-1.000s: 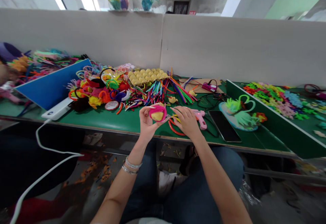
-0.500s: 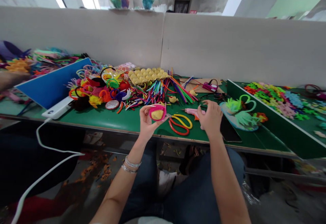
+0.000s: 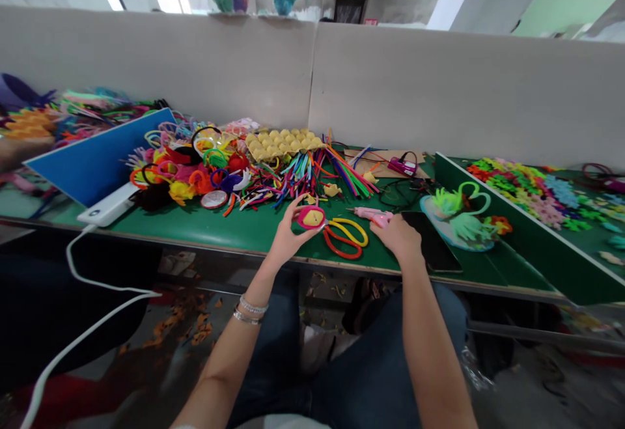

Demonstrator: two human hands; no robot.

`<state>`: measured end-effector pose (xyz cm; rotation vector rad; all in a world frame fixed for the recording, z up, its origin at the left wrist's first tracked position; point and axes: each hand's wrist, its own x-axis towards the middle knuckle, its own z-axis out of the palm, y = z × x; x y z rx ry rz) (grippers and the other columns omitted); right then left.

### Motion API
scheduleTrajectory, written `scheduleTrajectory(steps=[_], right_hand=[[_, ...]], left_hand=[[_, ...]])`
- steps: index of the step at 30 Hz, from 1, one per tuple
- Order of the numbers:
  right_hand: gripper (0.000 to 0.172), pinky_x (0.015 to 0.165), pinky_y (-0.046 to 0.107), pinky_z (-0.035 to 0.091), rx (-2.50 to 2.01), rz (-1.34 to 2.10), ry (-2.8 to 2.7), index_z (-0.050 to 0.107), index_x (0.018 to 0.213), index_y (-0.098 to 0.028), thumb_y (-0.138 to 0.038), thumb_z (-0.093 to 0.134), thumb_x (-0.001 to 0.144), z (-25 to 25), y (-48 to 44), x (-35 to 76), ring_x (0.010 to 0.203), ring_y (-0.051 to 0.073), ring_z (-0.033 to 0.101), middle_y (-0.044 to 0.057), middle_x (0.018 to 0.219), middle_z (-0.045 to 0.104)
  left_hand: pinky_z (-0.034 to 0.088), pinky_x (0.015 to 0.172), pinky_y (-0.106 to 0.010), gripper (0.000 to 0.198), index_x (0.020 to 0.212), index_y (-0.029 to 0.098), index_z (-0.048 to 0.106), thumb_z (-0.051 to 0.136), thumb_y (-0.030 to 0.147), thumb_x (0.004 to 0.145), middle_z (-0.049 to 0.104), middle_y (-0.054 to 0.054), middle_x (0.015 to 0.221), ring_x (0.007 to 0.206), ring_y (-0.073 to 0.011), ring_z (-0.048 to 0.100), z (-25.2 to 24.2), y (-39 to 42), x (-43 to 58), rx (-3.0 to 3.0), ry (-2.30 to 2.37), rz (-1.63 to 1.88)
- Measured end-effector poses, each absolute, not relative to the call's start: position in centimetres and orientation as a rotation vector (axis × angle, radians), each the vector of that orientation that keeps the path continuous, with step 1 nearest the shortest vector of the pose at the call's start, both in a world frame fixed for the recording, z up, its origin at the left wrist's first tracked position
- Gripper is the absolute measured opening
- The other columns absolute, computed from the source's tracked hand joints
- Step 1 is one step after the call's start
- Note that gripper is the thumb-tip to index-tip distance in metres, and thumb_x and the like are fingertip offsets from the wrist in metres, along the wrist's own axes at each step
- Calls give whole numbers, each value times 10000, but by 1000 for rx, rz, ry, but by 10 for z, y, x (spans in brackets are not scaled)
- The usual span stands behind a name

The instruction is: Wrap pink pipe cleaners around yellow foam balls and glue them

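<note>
My left hand [image 3: 289, 228] is closed on a small cup-like piece [image 3: 312, 219], yellow inside with a fuzzy bright pink rim, held between thumb and fingers above the front of the table. My right hand [image 3: 401, 240] wraps round the handle end of a pink hot glue gun [image 3: 374, 214], whose nozzle points left; part of its grip is hidden by my fingers. Between the hands lie scissors or pliers with one yellow and one red handle [image 3: 347, 251], their tips covered by the pink-rimmed piece.
Behind are a yellow egg tray [image 3: 283, 145], loose pipe cleaners [image 3: 349, 172] and a colourful heap [image 3: 200, 178]. A dark tablet-like slab [image 3: 434, 247] and fuzzy green decorations [image 3: 469, 227] lie right. Blue [image 3: 105, 152] and green [image 3: 517, 240] boards divide the table. Another person's hand [image 3: 22, 152] shows far left.
My right hand has come down and closed on the glue gun's handle. My left hand has moved slightly right and lower with the pink-rimmed piece.
</note>
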<state>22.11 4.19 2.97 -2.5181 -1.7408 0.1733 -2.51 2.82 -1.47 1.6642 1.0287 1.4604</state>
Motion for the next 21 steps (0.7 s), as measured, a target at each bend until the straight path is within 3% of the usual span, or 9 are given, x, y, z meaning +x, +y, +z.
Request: scheduleTrajectory(steps=[6,14,21], right_hand=[[558,753,383,444,-2495,201,-1694,499,1105,-68,-499,460,753,29,41,226,973,327,609,228,1077,602],[655,670,338,426,-2234,79,-1541,427,1093,-132,-644,518,695,30,39,222,886,319,624,158,953,639],[478,602,302,406,-1927,3,-1560,490,941,-182,-601,534,718,26,39,207,800,285,625,119,867,656]], left_hand=[[476,942,-371,581,1105,197,475,767,316,617,560,-92,1190,1091,-217,570,-41,43,-22,1291,762,1498],[497,926,-358,621,1152,211,478,772,285,610,585,-71,1168,1024,-201,615,-39,43,-23,1219,841,1517],[512,867,-315,524,1153,210,507,713,310,682,598,-71,1139,976,-180,623,-36,42,-20,1291,919,1503]])
